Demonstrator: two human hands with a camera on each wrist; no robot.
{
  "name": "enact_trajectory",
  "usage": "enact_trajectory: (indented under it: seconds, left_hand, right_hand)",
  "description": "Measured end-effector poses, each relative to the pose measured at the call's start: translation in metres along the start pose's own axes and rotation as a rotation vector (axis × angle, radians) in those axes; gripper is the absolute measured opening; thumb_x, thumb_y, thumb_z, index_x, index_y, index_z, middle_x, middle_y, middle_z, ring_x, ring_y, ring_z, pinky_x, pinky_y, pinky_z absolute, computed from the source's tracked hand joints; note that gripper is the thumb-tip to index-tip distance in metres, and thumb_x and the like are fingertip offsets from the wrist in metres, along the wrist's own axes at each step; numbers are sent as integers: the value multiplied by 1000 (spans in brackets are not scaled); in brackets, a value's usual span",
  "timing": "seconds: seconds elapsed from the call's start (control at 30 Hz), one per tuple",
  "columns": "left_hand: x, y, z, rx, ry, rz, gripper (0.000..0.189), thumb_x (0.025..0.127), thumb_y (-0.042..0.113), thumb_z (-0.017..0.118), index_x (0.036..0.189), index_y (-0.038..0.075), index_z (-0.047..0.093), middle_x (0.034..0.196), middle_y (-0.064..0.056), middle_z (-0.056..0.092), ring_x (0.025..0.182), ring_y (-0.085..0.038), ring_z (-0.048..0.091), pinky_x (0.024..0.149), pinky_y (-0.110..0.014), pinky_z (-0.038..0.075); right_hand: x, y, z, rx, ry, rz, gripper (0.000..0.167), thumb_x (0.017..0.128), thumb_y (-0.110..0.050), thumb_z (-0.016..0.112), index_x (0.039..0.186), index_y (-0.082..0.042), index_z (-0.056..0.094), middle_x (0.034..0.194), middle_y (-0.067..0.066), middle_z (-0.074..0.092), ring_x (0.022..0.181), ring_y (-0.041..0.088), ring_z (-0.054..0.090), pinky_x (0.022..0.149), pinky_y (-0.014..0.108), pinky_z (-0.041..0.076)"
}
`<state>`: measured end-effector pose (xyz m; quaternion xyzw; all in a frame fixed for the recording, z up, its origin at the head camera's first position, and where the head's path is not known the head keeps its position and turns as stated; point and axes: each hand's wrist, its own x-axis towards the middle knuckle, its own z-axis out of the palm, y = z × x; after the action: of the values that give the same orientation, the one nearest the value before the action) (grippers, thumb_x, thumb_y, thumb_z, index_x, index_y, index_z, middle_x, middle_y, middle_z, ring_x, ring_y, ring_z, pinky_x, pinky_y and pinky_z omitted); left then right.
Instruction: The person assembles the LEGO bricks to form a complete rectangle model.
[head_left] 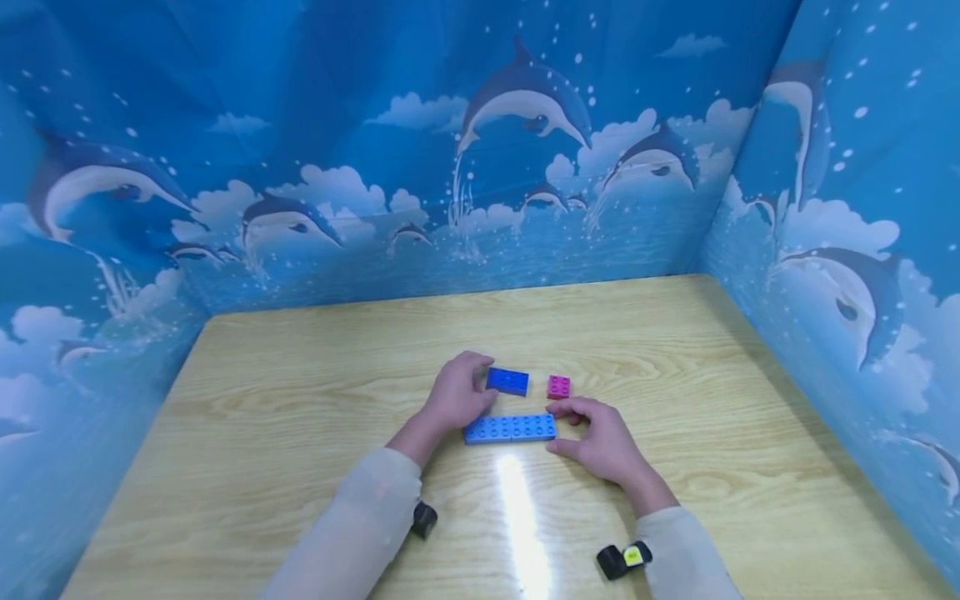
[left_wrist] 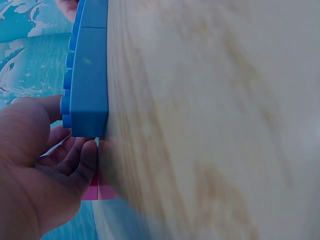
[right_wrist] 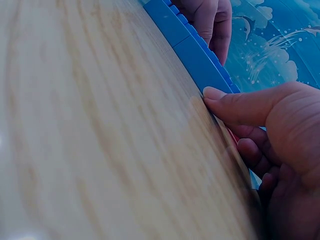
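Head view: light-blue brick row (head_left: 512, 428) lies flat on the wood-grain table (head_left: 330, 392), 2 stud bricks end to end w/ a seam mid-row, studs up, running L–R. R hand (head_left: 604, 439) is at its R end: thumb on near side, forefinger at far side, fingers narrow, holding that end; R wrist view also has the thumb tip against the brick's lower corner.

L hand (head_left: 455, 393) is at L end of the dark-blue brick (head_left: 508, 382), just behind the row; thumb & forefinger curve apart around that end, thumb tip overlapping near corner. Can't tell if they grip or only bracket it. L wrist view has the same fingers close by the row's L end, w/ a pink patch (left_wrist: 100, 192) partly hidden below; can't tell what it is.

Pink 4-stud brick (head_left: 558, 387) sits R of the dark-blue one, apart from it, near R forefinger. Pale sleeves (head_left: 352, 521) on both arms; blk wrist cams (head_left: 424, 519) below. Dolphin-print cloth (head_left: 360, 158) behind table.
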<state>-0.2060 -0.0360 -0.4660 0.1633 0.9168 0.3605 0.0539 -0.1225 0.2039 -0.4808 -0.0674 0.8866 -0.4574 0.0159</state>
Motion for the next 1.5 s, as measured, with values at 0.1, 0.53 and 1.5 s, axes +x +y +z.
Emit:
enact_trajectory:
  seconds: [0.1,0.53,1.5]
  left_hand:
    - [2,0,1,16,-9,7,53,87,15,78,136,9,59,136,-8,56,100,-19,57,100,-40,44]
    - [4,3,1,42,-32,14,45,87,11,77,129,7,64,125,-7,61,100,-19,59,88,-34,50]
    - [-24,11,-12,-118,51,-57,38,90,18,76,127,13,67,115,4,64,79,-14,57,70,-31,50]
  right_hand:
    - [1,0,0,-4,-2,4,46,72,-10,90,115,-15,73,109,-5,67,97,18,57,89,42,47]
    - [2,3,0,-6,-1,-1,46,72,-11,90,115,-16,73,109,-5,67,97,18,58,89,41,47]
    - [2,3,1,-18,7,-7,41,75,-13,89,112,-18,74,106,-6,67,96,17,58,87,41,48]
